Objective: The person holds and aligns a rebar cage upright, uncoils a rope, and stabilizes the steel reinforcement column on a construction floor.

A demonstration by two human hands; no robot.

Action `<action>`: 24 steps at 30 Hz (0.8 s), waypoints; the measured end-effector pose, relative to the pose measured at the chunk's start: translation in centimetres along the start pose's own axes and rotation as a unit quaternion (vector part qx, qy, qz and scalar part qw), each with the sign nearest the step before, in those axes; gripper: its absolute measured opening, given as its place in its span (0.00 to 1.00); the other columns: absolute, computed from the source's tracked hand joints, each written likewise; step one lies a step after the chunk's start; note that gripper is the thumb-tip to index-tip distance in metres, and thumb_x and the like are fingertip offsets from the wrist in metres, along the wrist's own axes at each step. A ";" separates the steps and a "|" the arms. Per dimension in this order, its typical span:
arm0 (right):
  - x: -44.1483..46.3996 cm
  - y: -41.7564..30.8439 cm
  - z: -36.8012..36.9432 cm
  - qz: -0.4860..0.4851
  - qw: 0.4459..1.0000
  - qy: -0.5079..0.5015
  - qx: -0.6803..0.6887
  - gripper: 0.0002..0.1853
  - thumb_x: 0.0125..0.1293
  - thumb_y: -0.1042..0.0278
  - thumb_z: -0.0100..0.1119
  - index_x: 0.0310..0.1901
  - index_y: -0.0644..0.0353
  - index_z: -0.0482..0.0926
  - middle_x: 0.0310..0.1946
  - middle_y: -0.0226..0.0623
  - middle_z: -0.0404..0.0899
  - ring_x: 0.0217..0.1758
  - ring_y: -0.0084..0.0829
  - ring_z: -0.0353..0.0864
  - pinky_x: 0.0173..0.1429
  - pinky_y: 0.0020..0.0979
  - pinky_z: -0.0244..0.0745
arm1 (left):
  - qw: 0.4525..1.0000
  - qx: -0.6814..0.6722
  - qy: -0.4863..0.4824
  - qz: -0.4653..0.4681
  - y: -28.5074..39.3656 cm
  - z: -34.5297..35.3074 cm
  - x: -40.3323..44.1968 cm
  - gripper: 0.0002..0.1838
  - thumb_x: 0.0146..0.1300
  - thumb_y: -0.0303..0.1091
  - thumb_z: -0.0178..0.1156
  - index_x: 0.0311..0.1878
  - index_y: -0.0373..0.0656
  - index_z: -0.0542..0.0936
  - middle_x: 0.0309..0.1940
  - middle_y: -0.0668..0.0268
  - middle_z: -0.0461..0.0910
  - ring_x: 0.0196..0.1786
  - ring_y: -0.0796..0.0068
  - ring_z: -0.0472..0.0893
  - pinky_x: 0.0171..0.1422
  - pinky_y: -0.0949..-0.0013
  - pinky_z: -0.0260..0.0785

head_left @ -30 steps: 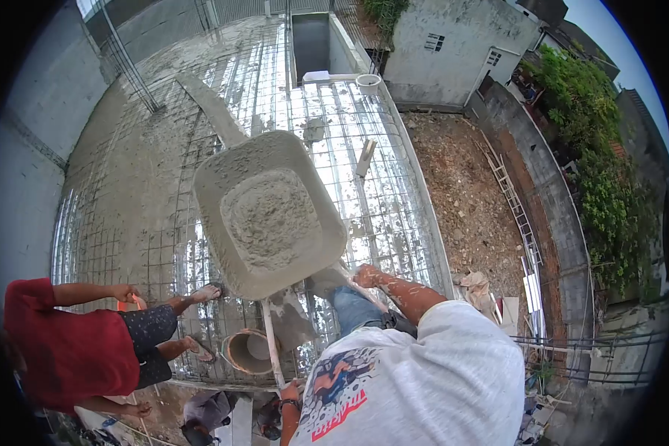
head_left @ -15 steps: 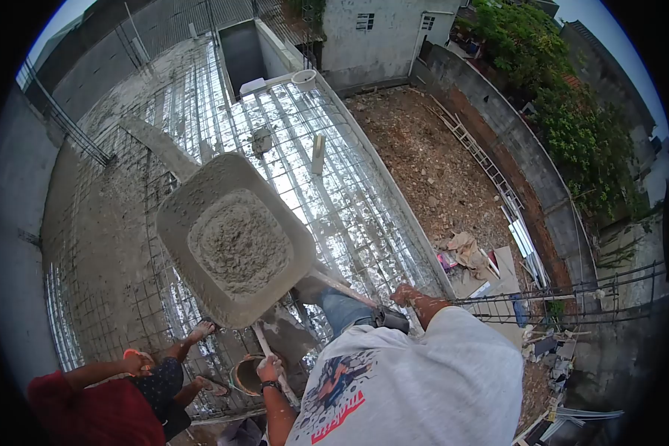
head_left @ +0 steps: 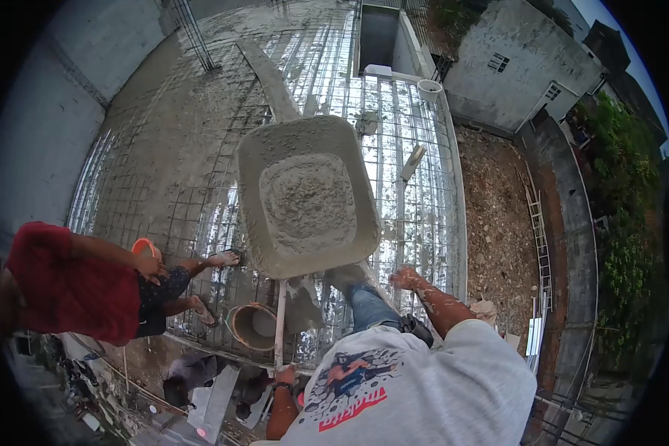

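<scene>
A wheelbarrow (head_left: 254,215) stands in front of me, its tray holding a mound of wet concrete (head_left: 308,201). My left hand (head_left: 284,374) is closed around the end of its left handle (head_left: 279,327). My right hand (head_left: 405,279), spattered with cement, is out beside the right handle and appears apart from it; its small, blurred fingers do not show clearly. Beside the left handle sits a bucket (head_left: 236,327) with grey contents. The wheelbarrow's front end hides part of a plank (head_left: 269,78) smeared with concrete.
A co-worker in a red shirt (head_left: 97,286) stands at the left, holding an orange-rimmed bucket (head_left: 146,245). Steel mesh (head_left: 416,215) covers the deck, with wet concrete (head_left: 156,149) over its left part. The deck's right edge (head_left: 462,223) drops to a dirt yard (head_left: 494,215). Rebar (head_left: 193,37) stands upright.
The view has turned left, so the wheelbarrow appears farther right and straighter. My left hand stays on its handle. The co-worker's hand remains at the orange-rimmed bucket.
</scene>
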State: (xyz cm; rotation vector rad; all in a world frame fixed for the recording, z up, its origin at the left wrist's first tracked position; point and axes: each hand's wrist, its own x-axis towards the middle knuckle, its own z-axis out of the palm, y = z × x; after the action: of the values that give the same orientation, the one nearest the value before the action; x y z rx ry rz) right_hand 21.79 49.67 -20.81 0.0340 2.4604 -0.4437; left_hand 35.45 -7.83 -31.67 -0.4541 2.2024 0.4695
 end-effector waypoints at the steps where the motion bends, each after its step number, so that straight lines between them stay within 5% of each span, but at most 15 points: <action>1: 5.8 5.5 7.6 -0.083 0.992 0.082 -0.055 0.22 0.59 0.42 0.52 0.43 0.51 0.81 0.37 0.45 0.79 0.44 0.46 0.79 0.48 0.44 0.75 | 0.998 -0.051 0.006 -0.040 -0.4 0.3 -0.4 0.33 0.56 0.55 0.60 0.51 0.31 0.76 0.45 0.48 0.81 0.48 0.55 0.80 0.50 0.60 0.72; 4: 6.8 3.5 6.6 -0.117 0.979 -0.039 -0.165 0.21 0.58 0.45 0.55 0.50 0.42 0.79 0.42 0.44 0.79 0.47 0.47 0.78 0.51 0.45 0.74 | 0.903 -0.391 0.047 -0.172 -1.7 3.0 0.6 0.26 0.54 0.45 0.65 0.52 0.37 0.78 0.42 0.54 0.82 0.43 0.61 0.83 0.47 0.64 0.75; 7: 5.9 0.6 3.9 -0.099 0.982 -0.072 -0.146 0.19 0.60 0.47 0.52 0.44 0.50 0.82 0.41 0.49 0.81 0.45 0.46 0.80 0.49 0.43 0.75 | 0.915 -0.377 0.080 -0.118 4.3 -2.1 -6.7 0.20 0.55 0.45 0.64 0.45 0.39 0.82 0.36 0.59 0.84 0.41 0.66 0.84 0.46 0.65 0.74; 10: 4.3 -5.0 -1.3 -0.041 0.984 -0.127 -0.114 0.21 0.66 0.49 0.44 0.42 0.55 0.82 0.37 0.50 0.81 0.43 0.46 0.81 0.49 0.44 0.76 | 0.860 -0.499 0.103 -0.016 -0.2 6.4 0.2 0.17 0.55 0.44 0.65 0.40 0.41 0.84 0.33 0.62 0.85 0.39 0.70 0.83 0.44 0.66 0.73; 14: 7.8 -4.3 0.0 -0.027 0.994 -0.087 -0.062 0.24 0.69 0.48 0.39 0.34 0.57 0.82 0.31 0.47 0.81 0.38 0.45 0.82 0.45 0.45 0.76 | 0.859 -0.504 0.043 -0.076 2.0 7.5 -2.8 0.17 0.55 0.43 0.66 0.44 0.42 0.83 0.34 0.60 0.85 0.38 0.70 0.83 0.44 0.67 0.74; 16: 8.6 -3.8 0.3 -0.176 0.977 0.048 -0.110 0.29 0.68 0.44 0.41 0.25 0.59 0.81 0.27 0.46 0.81 0.33 0.47 0.81 0.42 0.46 0.74 | 0.921 -0.380 0.031 -0.081 2.6 7.5 -3.8 0.22 0.57 0.47 0.64 0.49 0.41 0.80 0.40 0.57 0.83 0.43 0.65 0.81 0.50 0.64 0.72; 20: 14.2 -0.2 5.1 -0.182 0.981 0.071 -0.013 0.31 0.64 0.39 0.46 0.29 0.65 0.82 0.28 0.56 0.79 0.37 0.50 0.81 0.45 0.47 0.74 | 0.993 -0.094 0.012 -0.067 2.7 7.8 -5.4 0.30 0.60 0.55 0.58 0.57 0.41 0.75 0.51 0.51 0.78 0.54 0.55 0.78 0.62 0.57 0.67; 24: 6.4 -3.0 0.2 -0.095 0.978 0.157 0.102 0.29 0.63 0.42 0.48 0.34 0.67 0.82 0.32 0.57 0.80 0.40 0.50 0.81 0.46 0.46 0.74 | 0.985 0.129 -0.076 0.091 0.0 7.8 -0.6 0.33 0.61 0.59 0.52 0.61 0.42 0.72 0.56 0.47 0.74 0.59 0.49 0.73 0.67 0.54 0.61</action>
State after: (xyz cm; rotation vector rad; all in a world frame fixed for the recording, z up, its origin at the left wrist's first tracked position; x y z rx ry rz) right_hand 16.40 46.22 -23.87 -0.0501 2.7288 -0.8300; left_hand 40.88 -4.03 -35.86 -0.0761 2.1264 0.2982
